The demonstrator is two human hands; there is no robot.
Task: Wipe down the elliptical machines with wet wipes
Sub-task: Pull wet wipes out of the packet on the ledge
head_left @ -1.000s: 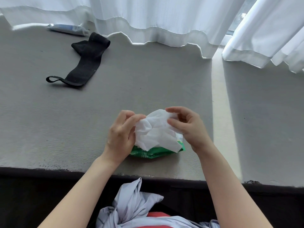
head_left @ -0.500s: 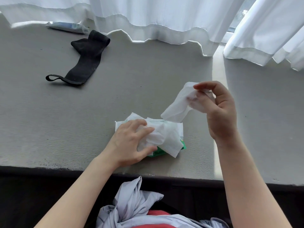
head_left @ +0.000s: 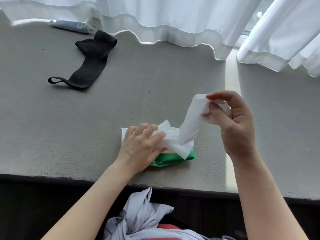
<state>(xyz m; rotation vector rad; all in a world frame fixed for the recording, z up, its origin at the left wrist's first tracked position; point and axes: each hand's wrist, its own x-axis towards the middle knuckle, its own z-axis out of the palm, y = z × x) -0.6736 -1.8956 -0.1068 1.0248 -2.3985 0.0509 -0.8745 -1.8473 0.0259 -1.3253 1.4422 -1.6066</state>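
At the far left of the grey ledge (head_left: 52, 127), a tube (head_left: 71, 25) lies along the hem of the white curtain (head_left: 164, 19). Just beside it, a black strap (head_left: 90, 63) with a loop at its near end stretches toward the viewer. Nearer the middle, the left hand (head_left: 140, 148) lies flat with fingers straight and slightly spread, pressing down on crumpled white wipes and the green wet wipe pack (head_left: 173, 157) under them; the pack sits on the ledge close to its front edge. From the pack's top, a wet wipe (head_left: 192, 123) rises in a twisted strip up and to the right. The right hand (head_left: 235, 123), raised above the ledge, pinches the wipe's upper end between thumb and curled fingers. Below the ledge, knotted pale-blue cloth (head_left: 142, 217) shows at the bottom edge.
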